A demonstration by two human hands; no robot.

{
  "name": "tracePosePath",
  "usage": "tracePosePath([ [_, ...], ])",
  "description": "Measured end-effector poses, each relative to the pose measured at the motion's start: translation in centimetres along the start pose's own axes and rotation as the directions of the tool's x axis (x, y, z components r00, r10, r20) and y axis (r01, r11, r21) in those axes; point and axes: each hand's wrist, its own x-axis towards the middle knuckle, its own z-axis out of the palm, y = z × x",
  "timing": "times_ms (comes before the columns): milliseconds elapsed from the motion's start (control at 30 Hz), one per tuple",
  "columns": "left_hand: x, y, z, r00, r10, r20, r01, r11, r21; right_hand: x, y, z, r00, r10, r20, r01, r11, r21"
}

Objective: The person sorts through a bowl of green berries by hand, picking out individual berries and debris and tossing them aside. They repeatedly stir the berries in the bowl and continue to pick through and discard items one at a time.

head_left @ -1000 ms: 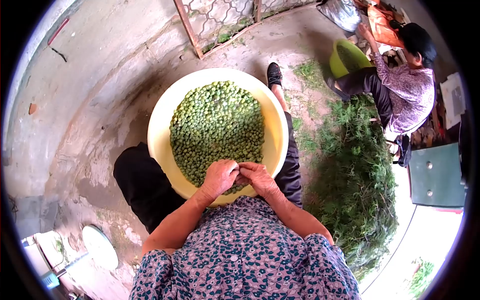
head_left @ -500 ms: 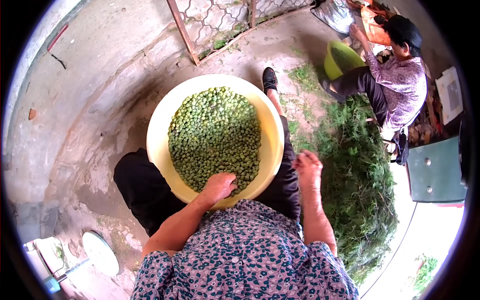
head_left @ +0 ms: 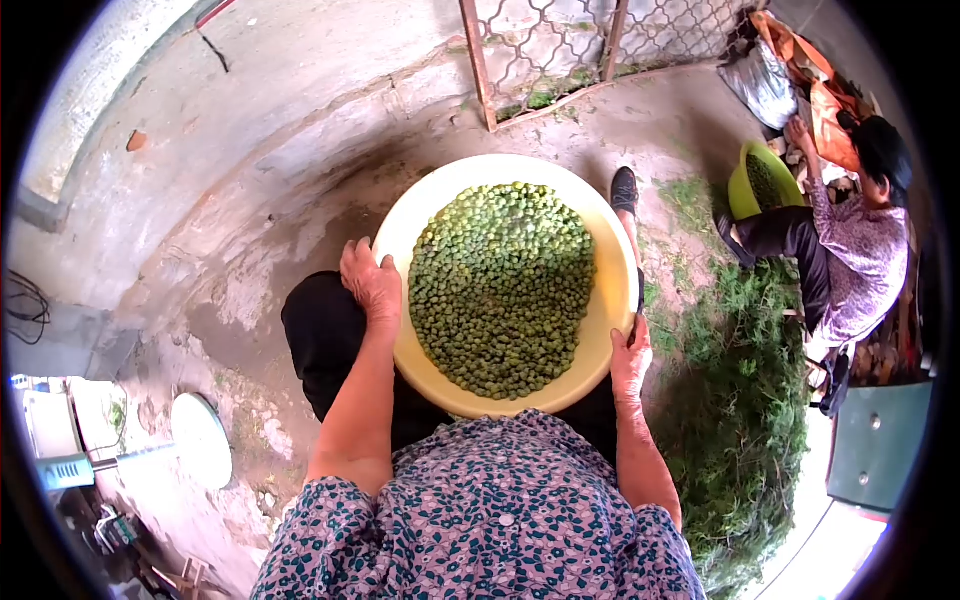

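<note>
A wide pale-yellow basin (head_left: 612, 262) rests on my lap between my knees. Small round green fruits (head_left: 500, 290) fill much of it. My left hand (head_left: 372, 282) grips the basin's left rim, its thumb near the edge and fingers along the outside. At the lower right rim, my right hand (head_left: 631, 355) holds on with the thumb up and the other fingers partly hidden by the wall. Neither hand touches the fruits.
Cut green branches (head_left: 735, 420) lie heaped to my right. Beyond them a seated person (head_left: 860, 240) reaches over a lime-green basin (head_left: 742, 192). A metal lattice (head_left: 545, 50) stands ahead by the wall. A round white disc-like object (head_left: 202, 440) is at lower left.
My left hand has left the fruits for the basin's left rim. My right hand has come from beside the basin onto its right rim. The view has shifted left.
</note>
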Motion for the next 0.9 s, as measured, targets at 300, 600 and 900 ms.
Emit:
tracePosePath([
  [300,-3.1,-3.8,2.8,0.929,-0.242,0.279,0.293,0.944,-0.155,1.0,-0.3,0.6,0.992,0.115,0.049,-0.113,0.993,-0.032],
  [600,-4.2,-2.9,2.1,0.928,-0.295,0.228,0.337,0.925,-0.175,7.0,-1.2,2.0,0.995,0.0,0.098,-0.001,1.0,0.007],
  [900,-5.1,-3.0,0.9,0.908,-0.235,0.347,0.299,0.943,-0.144,7.9,-1.6,3.2,0.988,0.138,0.068,-0.127,0.982,-0.143],
])
